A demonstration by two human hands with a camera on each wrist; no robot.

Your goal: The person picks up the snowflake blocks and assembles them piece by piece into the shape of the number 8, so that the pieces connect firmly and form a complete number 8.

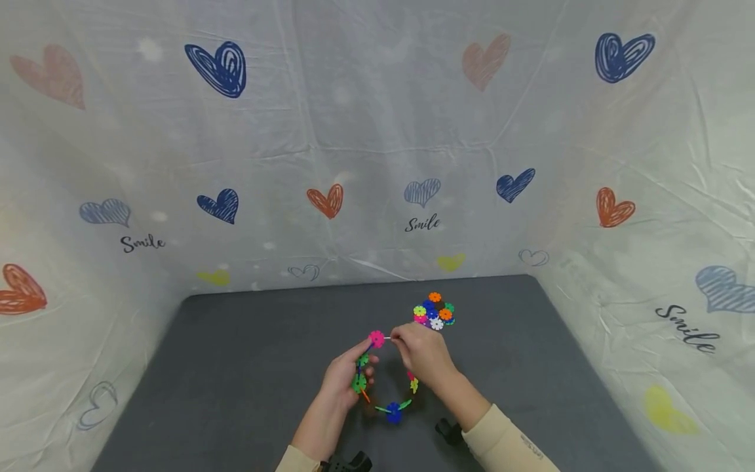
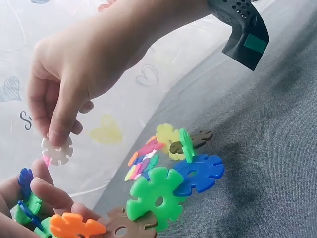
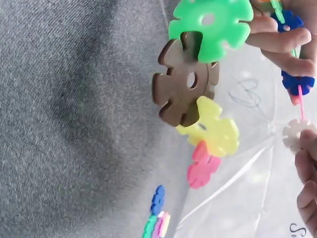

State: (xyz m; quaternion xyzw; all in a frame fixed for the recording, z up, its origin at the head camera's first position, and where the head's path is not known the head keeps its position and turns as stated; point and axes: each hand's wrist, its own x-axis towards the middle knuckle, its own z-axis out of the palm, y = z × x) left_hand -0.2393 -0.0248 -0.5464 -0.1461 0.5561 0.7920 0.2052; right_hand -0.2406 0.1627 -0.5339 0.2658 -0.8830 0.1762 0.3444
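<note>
A curved chain of notched flower-shaped plastic discs in several colours hangs from my left hand [image 1: 341,377], whose thumb and fingers grip it near a pink disc [image 1: 376,339]. Between thumb and fingertips my right hand [image 1: 426,355] pinches a white disc [image 2: 57,150], seen nearly edge-on in the head view. That white disc meets the pink one edge to edge; how deep the notches sit cannot be told. Lower in the chain are a blue disc [image 1: 394,412], a brown disc [image 3: 184,82] and a yellow disc [image 3: 213,128]. A pink disc [image 3: 203,166] forms the chain's other end.
A small pile of loose discs [image 1: 435,312] lies on the grey table [image 1: 248,367] beyond my right hand. White curtains [image 1: 366,118] printed with hearts enclose the back and both sides. Dark wrist cameras [image 1: 449,432] sit at both wrists.
</note>
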